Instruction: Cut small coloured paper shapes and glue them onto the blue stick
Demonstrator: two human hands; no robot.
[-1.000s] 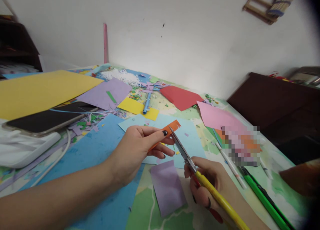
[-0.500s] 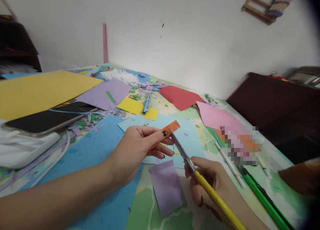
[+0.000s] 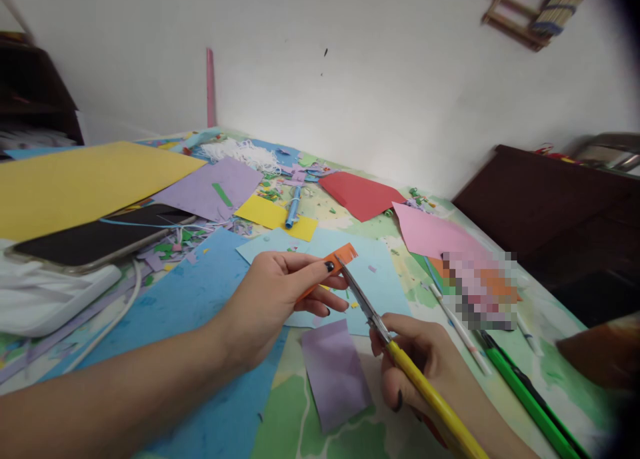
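Between the thumb and fingers of my left hand (image 3: 295,282) is pinched a narrow strip of orange paper (image 3: 345,252), its far end snipped into a short fringe. My right hand (image 3: 425,359) grips scissors (image 3: 425,386) with yellow handles. The blade tips meet the strip's edge just beyond my left thumb; the blades look nearly closed. Under both hands lies a light blue sheet (image 3: 380,256) with small paper bits on it. A purple paper piece (image 3: 337,372) rests on the table between my wrists.
On the left are a phone (image 3: 100,236), a white power strip (image 3: 95,292) and a large yellow sheet (image 3: 90,179). Farther back lie a rolled blue paper (image 3: 293,207), white string (image 3: 240,154) and red paper (image 3: 363,196). To the right are pink paper (image 3: 430,229) and a green cutter (image 3: 530,392).
Very little differs. The scissors' handles have shifted slightly, while the blade tips stay at the orange strip and my left hand keeps its place.
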